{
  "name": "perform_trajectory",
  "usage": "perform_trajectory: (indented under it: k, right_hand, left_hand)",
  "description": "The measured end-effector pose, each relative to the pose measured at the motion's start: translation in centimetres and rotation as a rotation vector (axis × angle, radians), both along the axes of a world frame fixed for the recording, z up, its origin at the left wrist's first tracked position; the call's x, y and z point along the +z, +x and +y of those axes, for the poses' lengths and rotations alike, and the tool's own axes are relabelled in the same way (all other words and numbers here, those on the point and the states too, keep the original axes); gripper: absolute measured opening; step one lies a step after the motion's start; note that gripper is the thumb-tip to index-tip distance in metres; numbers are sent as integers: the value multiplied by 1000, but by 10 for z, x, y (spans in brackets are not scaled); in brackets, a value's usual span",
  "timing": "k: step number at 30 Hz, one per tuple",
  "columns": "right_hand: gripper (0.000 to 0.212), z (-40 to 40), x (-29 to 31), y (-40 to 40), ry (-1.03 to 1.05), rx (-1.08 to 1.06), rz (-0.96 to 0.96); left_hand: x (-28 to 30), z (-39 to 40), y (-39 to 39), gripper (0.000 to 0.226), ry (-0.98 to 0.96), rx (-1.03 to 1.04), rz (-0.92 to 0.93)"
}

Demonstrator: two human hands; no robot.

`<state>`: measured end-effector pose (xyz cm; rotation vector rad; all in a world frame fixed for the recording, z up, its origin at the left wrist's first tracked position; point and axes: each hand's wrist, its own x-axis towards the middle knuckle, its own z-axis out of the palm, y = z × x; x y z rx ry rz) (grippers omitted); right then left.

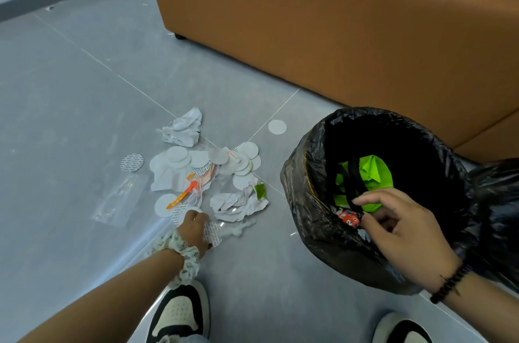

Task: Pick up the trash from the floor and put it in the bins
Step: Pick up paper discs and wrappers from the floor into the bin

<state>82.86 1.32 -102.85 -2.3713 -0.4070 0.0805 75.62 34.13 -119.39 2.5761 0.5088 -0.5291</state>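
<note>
Head view: red wrapper (349, 218) in bin (309, 202) reads "2".

Your arms are bare from the wrists back as far as they show; no sleeves reach into view. Around your left wrist sits a gathered fabric scrunchie (184, 254), cream-white with a small dark floral print, its ruffled folds bunched all the way round. Your left hand (193, 226) carries one dark-painted nail, visible at the thumb. Your right wrist wears a slim bracelet of small black beads (449, 283). You wear low sneakers: the left shoe (179, 314) has a cream perforated toe panel framed by black overlays and a white sole edge; the right shoe (401, 328) shows matching cream and black.
</note>
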Motion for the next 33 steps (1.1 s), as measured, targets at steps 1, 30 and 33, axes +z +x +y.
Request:
perform_trajectory:
  k: [1,30,33]
  right_hand:
    - [28,0,-1,0,4,10,-8]
    - [25,32,31,-20,362,99,104]
    - [28,36,33,-22,407,91,216]
  left_hand:
    - [-3,2,-1,62,-6,-13,-29]
    - [156,-83,14,12,-1360,260,-365]
    - [163,-92,11,23,-1441,111,-318]
